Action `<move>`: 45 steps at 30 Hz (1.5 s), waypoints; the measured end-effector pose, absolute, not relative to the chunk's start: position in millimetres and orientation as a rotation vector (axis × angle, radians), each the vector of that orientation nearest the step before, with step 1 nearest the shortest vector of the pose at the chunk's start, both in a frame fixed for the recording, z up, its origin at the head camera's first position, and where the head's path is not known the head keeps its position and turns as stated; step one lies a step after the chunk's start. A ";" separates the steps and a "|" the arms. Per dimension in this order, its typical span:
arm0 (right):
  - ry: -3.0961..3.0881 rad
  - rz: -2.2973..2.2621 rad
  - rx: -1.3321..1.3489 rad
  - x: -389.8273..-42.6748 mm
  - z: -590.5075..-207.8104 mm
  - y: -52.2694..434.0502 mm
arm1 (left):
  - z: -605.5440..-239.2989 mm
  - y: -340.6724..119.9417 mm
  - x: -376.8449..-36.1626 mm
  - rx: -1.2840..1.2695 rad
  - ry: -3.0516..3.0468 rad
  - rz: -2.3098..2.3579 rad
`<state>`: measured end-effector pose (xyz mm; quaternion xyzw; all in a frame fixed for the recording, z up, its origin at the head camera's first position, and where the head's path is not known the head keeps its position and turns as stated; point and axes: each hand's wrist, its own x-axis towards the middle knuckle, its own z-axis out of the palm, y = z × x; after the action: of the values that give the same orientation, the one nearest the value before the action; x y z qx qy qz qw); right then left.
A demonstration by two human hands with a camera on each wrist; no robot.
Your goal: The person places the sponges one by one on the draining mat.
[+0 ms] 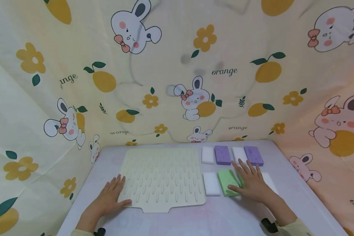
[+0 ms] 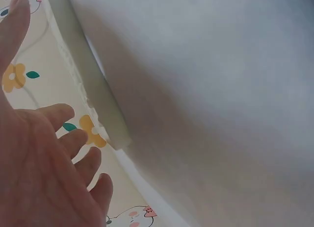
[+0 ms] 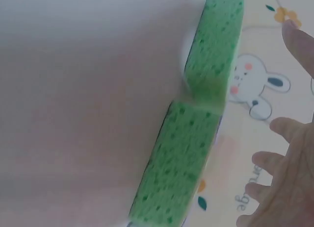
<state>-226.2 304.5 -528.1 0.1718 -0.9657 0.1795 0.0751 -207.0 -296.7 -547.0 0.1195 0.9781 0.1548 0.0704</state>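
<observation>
A cream ridged board (image 1: 162,180) with a front tab lies flat on the left part of the table. Fingers spread, my left hand (image 1: 107,198) is at its left edge; in the left wrist view the palm appears beside the board's side (image 2: 93,75), holding nothing. On the right, my right hand (image 1: 253,185) spreads over a green sponge (image 1: 241,179), partly hiding it. Its thumb is over another green sponge (image 1: 227,183). The right wrist view shows both green sponges' (image 3: 171,163) speckled sides, with the fingers above them, straight and not gripping.
Behind the green sponges lie two purple sponges (image 1: 222,155) alternating with white blocks (image 1: 207,155). Another white block (image 1: 211,184) lies between board and green sponge; one more (image 1: 269,182) shows right of my right hand. A patterned cloth (image 1: 165,72) surrounds the white table (image 1: 191,224).
</observation>
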 end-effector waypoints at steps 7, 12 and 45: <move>-2.922 0.540 0.474 -226.1 -529.5 322.0 | -545.6 -300.2 -202.9 0.361 2.923 0.471; -2.944 0.543 0.458 -225.3 -532.6 334.4 | -547.2 -302.5 -201.5 0.349 2.903 0.472; -3.105 0.615 0.316 -232.8 -550.1 415.3 | -547.3 -295.7 -205.9 0.315 2.843 0.484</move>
<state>-232.8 415.3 -550.1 0.0992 -0.9759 0.1932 -0.0197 -205.9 -295.7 -547.3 0.1079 0.9729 0.1657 0.1202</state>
